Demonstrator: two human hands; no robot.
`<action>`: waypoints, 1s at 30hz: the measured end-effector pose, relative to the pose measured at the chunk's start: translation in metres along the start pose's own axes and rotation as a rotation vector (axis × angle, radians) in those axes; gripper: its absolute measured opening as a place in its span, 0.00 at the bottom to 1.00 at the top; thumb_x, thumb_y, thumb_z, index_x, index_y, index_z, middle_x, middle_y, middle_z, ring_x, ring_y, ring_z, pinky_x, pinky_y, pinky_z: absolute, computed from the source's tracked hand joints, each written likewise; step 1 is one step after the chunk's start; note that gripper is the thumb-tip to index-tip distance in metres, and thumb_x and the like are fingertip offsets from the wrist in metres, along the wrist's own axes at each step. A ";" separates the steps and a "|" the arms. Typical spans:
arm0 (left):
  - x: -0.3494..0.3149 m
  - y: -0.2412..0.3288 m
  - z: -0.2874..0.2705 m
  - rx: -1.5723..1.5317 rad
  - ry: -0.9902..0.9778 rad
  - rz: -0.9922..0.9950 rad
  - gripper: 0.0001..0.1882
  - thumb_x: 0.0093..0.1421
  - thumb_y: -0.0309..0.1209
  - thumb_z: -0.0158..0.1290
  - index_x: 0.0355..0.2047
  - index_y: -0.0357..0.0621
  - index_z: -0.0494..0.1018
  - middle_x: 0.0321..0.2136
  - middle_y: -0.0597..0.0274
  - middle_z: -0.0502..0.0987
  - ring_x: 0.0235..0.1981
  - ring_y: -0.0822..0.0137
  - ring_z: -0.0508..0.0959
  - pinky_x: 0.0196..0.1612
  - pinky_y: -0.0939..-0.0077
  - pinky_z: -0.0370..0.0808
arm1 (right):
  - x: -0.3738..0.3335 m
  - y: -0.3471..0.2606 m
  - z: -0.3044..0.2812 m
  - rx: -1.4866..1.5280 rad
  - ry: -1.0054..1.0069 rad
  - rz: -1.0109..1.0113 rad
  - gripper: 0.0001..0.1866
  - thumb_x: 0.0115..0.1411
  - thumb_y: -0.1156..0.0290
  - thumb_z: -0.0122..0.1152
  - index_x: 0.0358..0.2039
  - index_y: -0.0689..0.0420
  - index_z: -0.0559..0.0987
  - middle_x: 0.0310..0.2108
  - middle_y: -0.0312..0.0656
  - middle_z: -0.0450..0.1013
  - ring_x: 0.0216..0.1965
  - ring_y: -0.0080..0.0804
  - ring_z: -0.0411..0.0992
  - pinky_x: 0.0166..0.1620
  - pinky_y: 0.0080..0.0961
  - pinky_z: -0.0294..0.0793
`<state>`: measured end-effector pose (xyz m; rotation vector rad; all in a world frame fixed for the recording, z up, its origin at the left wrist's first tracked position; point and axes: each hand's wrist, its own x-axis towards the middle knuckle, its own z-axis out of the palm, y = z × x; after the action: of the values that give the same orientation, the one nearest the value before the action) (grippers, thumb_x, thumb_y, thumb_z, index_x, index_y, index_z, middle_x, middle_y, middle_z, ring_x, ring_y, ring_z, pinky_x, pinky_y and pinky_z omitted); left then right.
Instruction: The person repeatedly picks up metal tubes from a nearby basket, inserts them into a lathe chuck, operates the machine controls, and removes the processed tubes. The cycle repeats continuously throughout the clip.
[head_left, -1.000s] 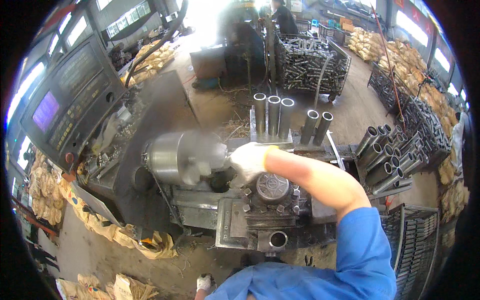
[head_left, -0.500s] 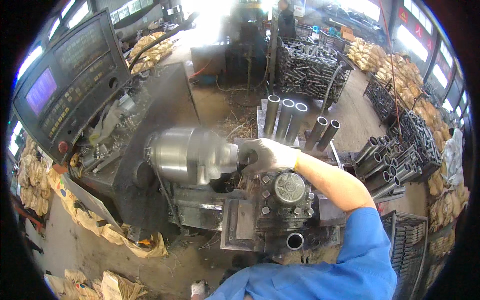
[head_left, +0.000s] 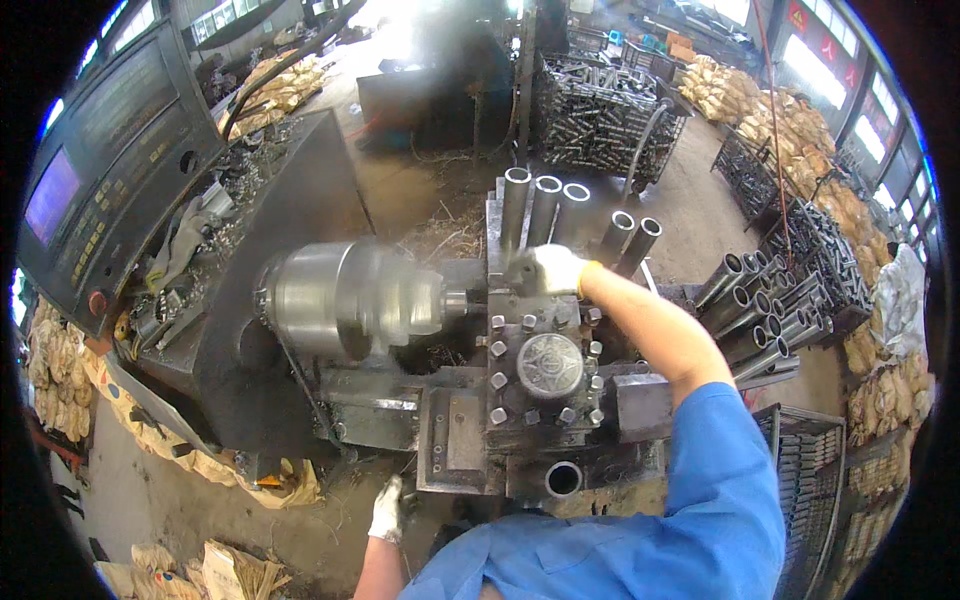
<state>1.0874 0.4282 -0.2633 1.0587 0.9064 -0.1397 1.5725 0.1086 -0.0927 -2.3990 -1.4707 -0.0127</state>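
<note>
My right hand [head_left: 545,271], in a white glove with a smudged palm, is above the back of the tool post [head_left: 549,365], close to the upright tubes [head_left: 543,212]. Its fingers are curled in, and anything inside them is hidden. My left hand [head_left: 388,510], gloved too, is low at the front edge of the lathe bed, its fingers drawn together around something I cannot make out. The lathe chuck [head_left: 350,300] is blurred as if spinning, and a short metal tube end [head_left: 456,300] sticks out of it toward the tool post.
A control panel [head_left: 105,180] with a lit screen stands at the left. One tube [head_left: 564,479] stands in front of the tool post. Many tubes [head_left: 765,315] lie stacked at the right, near a wire crate [head_left: 805,480]. Metal bins [head_left: 605,120] and sacks [head_left: 730,95] fill the back.
My right hand has drawn back from the tube end at the chuck, to above the tool post. My left hand has risen to the bed's front edge. The view has shifted slightly.
</note>
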 end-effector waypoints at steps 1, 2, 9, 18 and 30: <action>0.004 -0.008 -0.008 0.297 0.088 0.216 0.26 0.72 0.39 0.58 0.66 0.40 0.72 0.54 0.47 0.81 0.52 0.54 0.81 0.59 0.60 0.76 | -0.011 0.005 0.010 -0.047 -0.186 0.186 0.18 0.54 0.60 0.69 0.43 0.53 0.87 0.39 0.53 0.84 0.40 0.53 0.83 0.44 0.46 0.83; 0.010 -0.008 -0.010 0.598 0.170 0.437 0.24 0.72 0.38 0.59 0.63 0.39 0.74 0.53 0.48 0.82 0.52 0.56 0.81 0.59 0.61 0.76 | -0.023 0.015 0.024 -0.350 -0.451 0.348 0.17 0.54 0.62 0.66 0.40 0.58 0.87 0.38 0.56 0.84 0.40 0.54 0.84 0.44 0.46 0.83; -0.066 0.087 -0.020 0.804 0.370 0.933 0.12 0.69 0.26 0.56 0.51 0.37 0.79 0.42 0.51 0.83 0.42 0.56 0.82 0.52 0.61 0.78 | -0.140 0.015 -0.048 -0.329 -0.661 0.668 0.21 0.51 0.60 0.71 0.42 0.60 0.88 0.42 0.59 0.84 0.45 0.54 0.84 0.47 0.45 0.83; -0.036 0.260 0.188 1.430 0.095 1.783 0.35 0.42 0.31 0.72 0.55 0.45 0.78 0.56 0.45 0.75 0.61 0.44 0.73 0.69 0.34 0.61 | 0.026 -0.075 -0.076 0.105 -0.195 0.049 0.19 0.59 0.53 0.65 0.36 0.57 0.85 0.36 0.56 0.83 0.39 0.55 0.82 0.45 0.45 0.81; 0.062 0.248 0.233 1.619 0.236 1.612 0.36 0.49 0.45 0.70 0.60 0.56 0.76 0.65 0.36 0.70 0.69 0.37 0.67 0.76 0.29 0.47 | 0.111 0.012 0.039 0.478 -1.150 -0.011 0.18 0.68 0.66 0.66 0.56 0.53 0.84 0.48 0.45 0.84 0.42 0.35 0.82 0.49 0.36 0.82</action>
<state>1.3864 0.3895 -0.0938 3.0246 -0.3459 0.7547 1.6291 0.2104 -0.1130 -1.9769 -1.5653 1.7250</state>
